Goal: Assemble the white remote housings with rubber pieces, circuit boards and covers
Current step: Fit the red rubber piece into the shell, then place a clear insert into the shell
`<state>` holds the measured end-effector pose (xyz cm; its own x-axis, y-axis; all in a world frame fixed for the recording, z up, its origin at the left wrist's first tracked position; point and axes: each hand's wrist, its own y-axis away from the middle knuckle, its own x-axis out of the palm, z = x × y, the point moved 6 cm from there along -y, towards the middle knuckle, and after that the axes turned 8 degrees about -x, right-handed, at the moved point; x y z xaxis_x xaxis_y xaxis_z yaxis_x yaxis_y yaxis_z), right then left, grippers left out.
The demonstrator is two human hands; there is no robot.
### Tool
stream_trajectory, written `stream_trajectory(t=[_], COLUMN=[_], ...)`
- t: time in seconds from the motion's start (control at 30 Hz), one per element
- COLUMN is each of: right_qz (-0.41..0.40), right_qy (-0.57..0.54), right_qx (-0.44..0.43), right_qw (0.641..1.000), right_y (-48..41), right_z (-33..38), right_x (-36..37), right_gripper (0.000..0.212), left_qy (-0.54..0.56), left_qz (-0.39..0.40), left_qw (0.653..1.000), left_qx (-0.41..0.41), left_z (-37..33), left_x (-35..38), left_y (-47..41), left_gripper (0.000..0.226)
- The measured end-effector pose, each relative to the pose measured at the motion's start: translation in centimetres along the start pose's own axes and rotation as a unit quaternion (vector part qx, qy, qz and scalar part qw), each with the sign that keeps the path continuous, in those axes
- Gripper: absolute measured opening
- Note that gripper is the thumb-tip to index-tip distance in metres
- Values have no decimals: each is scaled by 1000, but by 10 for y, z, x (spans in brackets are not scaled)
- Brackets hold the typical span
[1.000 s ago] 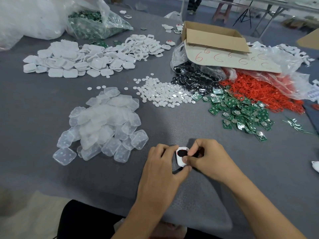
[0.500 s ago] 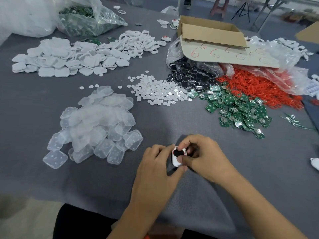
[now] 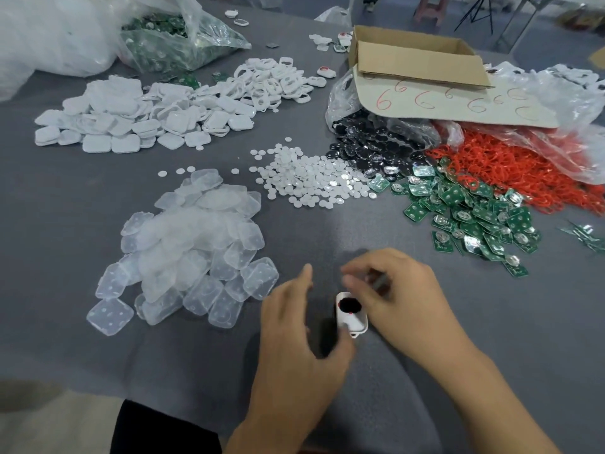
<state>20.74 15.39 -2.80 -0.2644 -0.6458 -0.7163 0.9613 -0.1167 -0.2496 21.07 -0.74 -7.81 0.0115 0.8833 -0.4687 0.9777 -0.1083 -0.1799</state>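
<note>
A white remote housing with a black round piece in its window stands tilted just above the grey table. My right hand grips it from the right with curled fingers. My left hand is beside it on the left, fingers straight and blurred, thumb near the housing's lower end. Translucent rubber pieces lie heaped to the left. Green circuit boards lie scattered at right. White covers are piled far left, with open white housing frames behind.
Small white discs, black button pieces and red rubber pieces spill mid-table. A cardboard box stands behind them. Plastic bags sit far left. A few metal clips lie at the right edge.
My left hand has let go of the housing and its fingers have spread away to the left. The right hand keeps hold of the housing, now tilted more upright.
</note>
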Motion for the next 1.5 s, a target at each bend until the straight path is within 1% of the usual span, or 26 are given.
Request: stream_trajectory(t=[0.07,0.13,0.2,0.3,0.4,0.47,0.6,0.67,0.73,0.8,0.9,1.0,1.13,1.27,1.3,1.33,1.4,1.43,1.5], right_qz=[26,86,124,123,105,101,110,102,88,89,116,113,86,35,18,3,-18,-20,1], right_qy=[6,17,27,15,-66,-119,-177,-183,-196,-238,-300,-300,-302,-348,-346,-336,-299,-279,-253], right_qx=[-19,-35,-38,-28,-6,17,47,57,66,81,91,96,117,146,153,161,176,183,192], right_qw=[999,996,991,992,992,988,977,976,974,964,942,942,942,925,925,928,938,943,948], right_y=[-21,-37,-46,-47,-41,-38,-34,-34,-31,-23,-10,-1,9,17,18,19,21,22,24], right_z=[15,31,39,36,28,25,20,18,18,20,29,31,24,12,7,2,-10,-14,-21], right_x=[25,59,85,94,88,84,79,72,62,51,38,27,19,12,9,5,-3,-6,-8], right_gripper=[12,22,23,14,19,31,63,67,59,43,25,22,22,14,11,10,10,10,12], left_qy=[100,171,209,224,230,240,252,254,256,267,297,311,372,349,338,306,178,105,-9], left_qz=[-103,-189,-226,-232,-227,-221,-204,-202,-199,-181,-123,-62,25,92,103,106,104,108,137], left_qw=[988,962,942,938,938,936,936,937,938,939,938,938,914,920,925,937,976,987,990], left_qx=[-50,-103,-134,-124,-127,-133,-137,-131,-122,-118,-133,-139,-160,-151,-143,-128,-76,-51,-13], left_z=[8,17,20,19,21,22,23,23,20,17,13,10,7,0,-2,-4,-5,-5,-4], left_x=[-20,-36,-41,-42,-41,-40,-38,-38,-39,-37,-33,-30,-20,-9,-6,-6,-6,-5,0], left_y=[1,4,5,3,3,2,0,0,-1,-2,-5,-5,-6,-8,-8,-8,-8,-9,-9], left_gripper=[52,39,38,30,29,32,35,35,37,39,37,36,43,43,42,43,54,64,85])
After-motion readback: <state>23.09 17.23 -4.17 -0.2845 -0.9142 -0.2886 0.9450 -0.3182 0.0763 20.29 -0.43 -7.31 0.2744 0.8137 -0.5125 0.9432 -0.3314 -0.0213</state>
